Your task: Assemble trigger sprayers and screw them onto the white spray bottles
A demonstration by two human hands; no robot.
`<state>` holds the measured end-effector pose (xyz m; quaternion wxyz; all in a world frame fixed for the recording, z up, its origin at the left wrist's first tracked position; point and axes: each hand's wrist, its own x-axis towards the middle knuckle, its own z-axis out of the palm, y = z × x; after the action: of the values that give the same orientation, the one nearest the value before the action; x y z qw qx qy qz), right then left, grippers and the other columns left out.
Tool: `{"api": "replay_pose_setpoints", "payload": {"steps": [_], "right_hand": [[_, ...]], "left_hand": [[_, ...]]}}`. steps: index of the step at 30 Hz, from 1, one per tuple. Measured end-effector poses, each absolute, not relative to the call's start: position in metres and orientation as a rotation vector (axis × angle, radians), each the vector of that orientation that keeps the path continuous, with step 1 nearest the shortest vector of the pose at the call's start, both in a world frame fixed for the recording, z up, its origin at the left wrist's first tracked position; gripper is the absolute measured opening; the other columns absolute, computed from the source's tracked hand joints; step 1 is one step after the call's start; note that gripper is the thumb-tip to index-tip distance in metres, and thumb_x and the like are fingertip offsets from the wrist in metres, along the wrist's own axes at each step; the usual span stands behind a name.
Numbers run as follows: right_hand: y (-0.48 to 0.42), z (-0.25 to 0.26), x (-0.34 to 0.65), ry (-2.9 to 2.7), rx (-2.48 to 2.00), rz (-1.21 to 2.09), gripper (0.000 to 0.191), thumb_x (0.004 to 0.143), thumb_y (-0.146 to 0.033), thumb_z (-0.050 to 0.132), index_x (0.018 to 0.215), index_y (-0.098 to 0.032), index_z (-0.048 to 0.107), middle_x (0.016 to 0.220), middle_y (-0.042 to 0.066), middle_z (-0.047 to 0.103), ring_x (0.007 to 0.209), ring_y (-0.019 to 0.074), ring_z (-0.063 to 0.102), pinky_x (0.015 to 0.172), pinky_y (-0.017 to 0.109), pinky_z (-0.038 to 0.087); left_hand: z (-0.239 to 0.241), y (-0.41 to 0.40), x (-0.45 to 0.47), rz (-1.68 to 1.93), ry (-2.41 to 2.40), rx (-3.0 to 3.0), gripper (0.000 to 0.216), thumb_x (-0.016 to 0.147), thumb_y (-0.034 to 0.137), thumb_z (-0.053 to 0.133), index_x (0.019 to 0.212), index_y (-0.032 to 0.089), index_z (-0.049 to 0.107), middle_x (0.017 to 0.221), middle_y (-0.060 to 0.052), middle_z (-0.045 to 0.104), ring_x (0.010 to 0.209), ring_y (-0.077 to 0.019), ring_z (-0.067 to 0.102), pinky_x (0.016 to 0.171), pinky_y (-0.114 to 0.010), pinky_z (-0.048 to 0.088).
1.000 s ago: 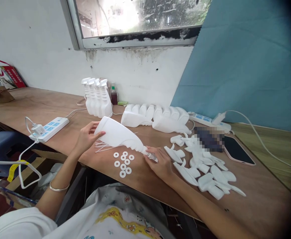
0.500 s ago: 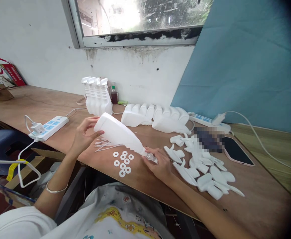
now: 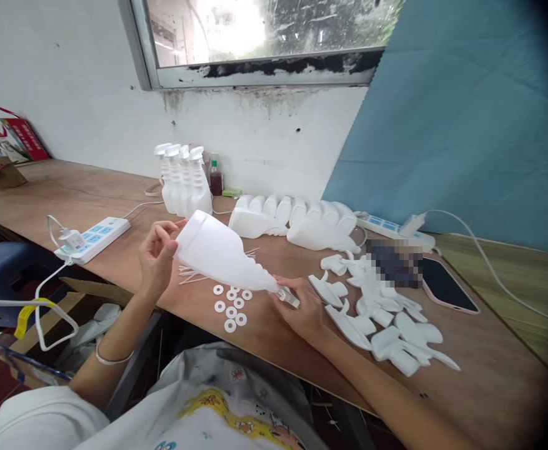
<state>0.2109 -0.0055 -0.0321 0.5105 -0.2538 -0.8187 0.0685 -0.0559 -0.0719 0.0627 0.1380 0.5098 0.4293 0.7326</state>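
A white spray bottle (image 3: pixel 222 253) lies on its side in the air between my hands, its base up to the left and its neck down to the right. My left hand (image 3: pixel 156 253) has curled fingers and thumb at the base edge. At the neck, the fingers of my right hand (image 3: pixel 302 309) are closed round a clear plastic piece (image 3: pixel 287 297). Several white ring washers (image 3: pixel 231 312) lie on the table below the bottle. Thin white tubes (image 3: pixel 192 274) are partly hidden behind it. White spray heads (image 3: pixel 381 300) are heaped beyond my right hand.
Assembled white spray bottles (image 3: pixel 185 184) stand at the back. More white bottles (image 3: pixel 297 222) lie in a row by the wall. A white power strip (image 3: pixel 100 237) is at left, another (image 3: pixel 423 240) at right near a phone (image 3: pixel 449 284). An open carton (image 3: pixel 72 300) sits below the table edge.
The bottle has turned about its long axis and now shows its broad side. My left hand has shifted slightly left at the base; my right hand stays at the neck.
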Motion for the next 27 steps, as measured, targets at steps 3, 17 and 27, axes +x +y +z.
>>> {"api": "replay_pose_setpoints", "payload": {"steps": [3, 17, 27], "right_hand": [[-0.01, -0.032, 0.21, -1.959, -0.601, 0.197, 0.023, 0.077, -0.019, 0.06, 0.097, -0.022, 0.05, 0.096, 0.006, 0.062, 0.086, 0.0214, 0.06, 0.074, 0.036, 0.05], [0.011, -0.039, 0.206, -1.317, -0.742, 1.358, 0.041, 0.073, -0.038, 0.064, 0.101, -0.019, 0.04, 0.092, 0.007, 0.063, 0.081, 0.0208, 0.061, 0.069, 0.034, 0.052], [0.004, -0.037, 0.208, -1.54, -0.848, 1.321, 0.055, 0.058, -0.038, 0.076, 0.1, -0.018, 0.047, 0.088, 0.004, 0.06, 0.075, 0.0188, 0.059, 0.063, 0.03, 0.052]], "left_hand": [[0.065, -0.072, -0.06, 2.062, 1.219, 1.335, 0.033, 0.064, 0.042, 0.063, 0.076, 0.019, 0.043, 0.103, -0.005, 0.051, 0.101, -0.0233, 0.051, 0.079, -0.03, 0.045], [0.077, -0.08, -0.078, 1.408, 1.276, 1.35, 0.061, 0.052, 0.026, 0.072, 0.107, 0.02, 0.047, 0.103, -0.007, 0.055, 0.092, -0.0233, 0.054, 0.069, -0.026, 0.047], [0.073, -0.077, -0.082, 1.35, 1.386, 1.243, 0.055, 0.06, 0.032, 0.071, 0.11, 0.021, 0.051, 0.099, -0.006, 0.058, 0.085, -0.022, 0.057, 0.059, -0.022, 0.047]]}}
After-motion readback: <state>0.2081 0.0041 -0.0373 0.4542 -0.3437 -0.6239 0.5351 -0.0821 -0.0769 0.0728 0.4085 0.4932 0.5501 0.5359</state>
